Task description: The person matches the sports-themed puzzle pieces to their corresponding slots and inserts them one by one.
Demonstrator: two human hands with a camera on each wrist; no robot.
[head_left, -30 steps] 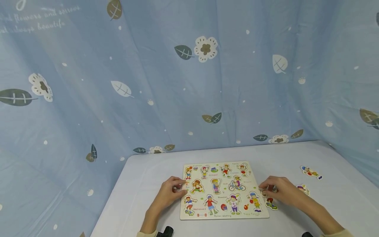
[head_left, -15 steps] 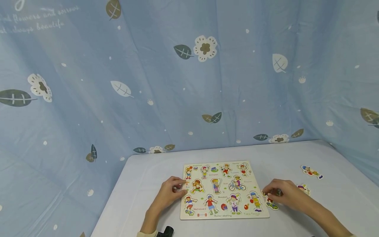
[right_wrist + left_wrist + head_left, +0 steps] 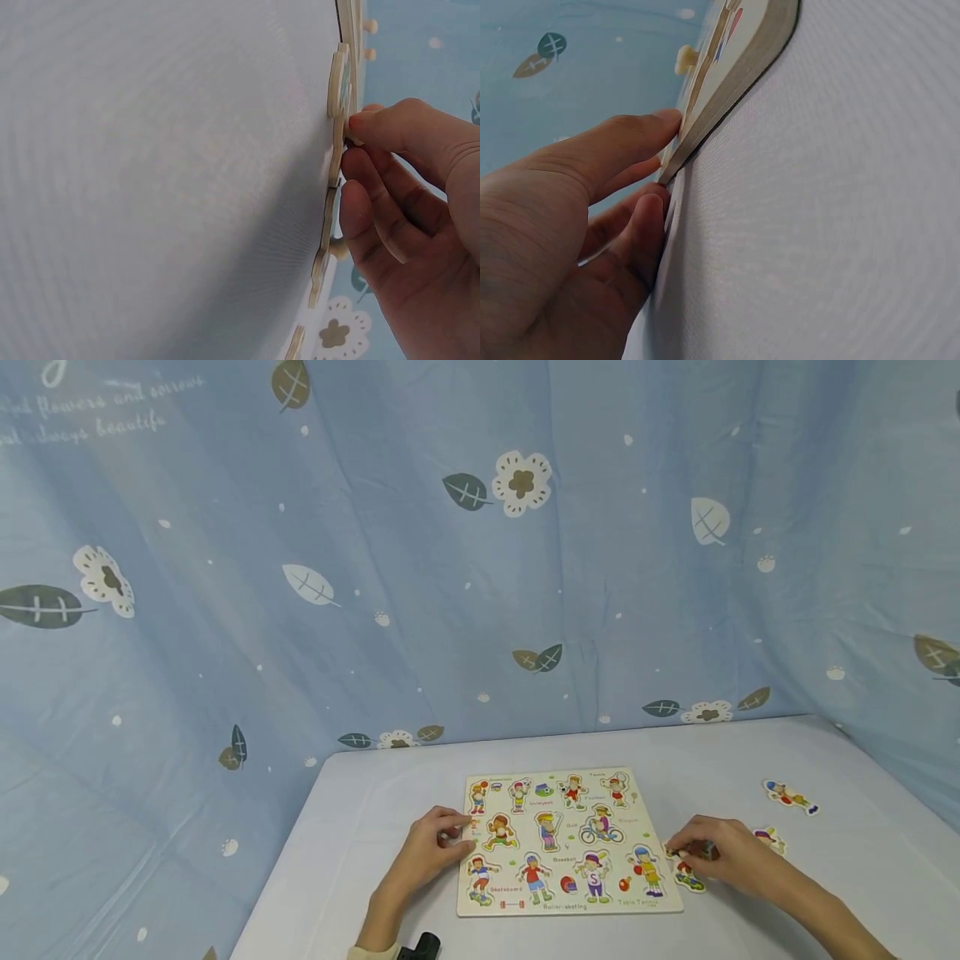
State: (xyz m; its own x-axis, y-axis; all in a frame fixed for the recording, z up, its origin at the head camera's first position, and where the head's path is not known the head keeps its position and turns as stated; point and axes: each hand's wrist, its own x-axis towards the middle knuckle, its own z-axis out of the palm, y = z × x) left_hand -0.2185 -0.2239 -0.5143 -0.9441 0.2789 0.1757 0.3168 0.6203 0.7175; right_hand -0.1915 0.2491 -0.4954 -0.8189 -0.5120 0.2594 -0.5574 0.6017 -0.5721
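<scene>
Before a blue curtain (image 3: 420,568), puzzle board (image 3: 573,845) on white cloth (image 3: 382,802).

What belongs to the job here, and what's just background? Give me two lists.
Job, apparently:
- sports puzzle board
- puzzle piece at the right hand
- loose blue-capped piece
- loose purple-capped piece

Background:
- blue leaf-and-flower curtain
- white tablecloth

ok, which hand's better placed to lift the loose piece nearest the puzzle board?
Right, I'd say: the right hand is at that loose piece, and its fingers appear to pinch it. The left hand touches the puzzle board's left edge, across from the piece.
</scene>
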